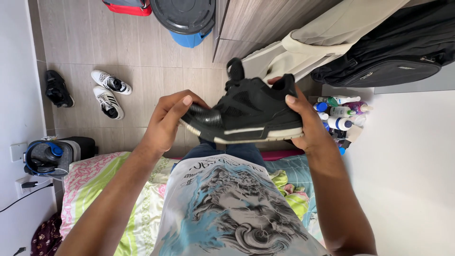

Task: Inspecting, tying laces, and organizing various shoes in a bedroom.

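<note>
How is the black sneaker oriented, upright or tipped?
Tipped: the black sneaker lies on its side between left hand and right hand, sole edge facing camera.

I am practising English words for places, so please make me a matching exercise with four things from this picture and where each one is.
Things:
1. black shoe
2. white shoes
3. headphones
4. bottles

Places:
A. on the wooden floor, upper left
B. held between the left hand and the right hand
C. at the right, beside the white surface
D. at the left edge, by the bed

Pairs: 1-B, 2-A, 3-D, 4-C
</note>
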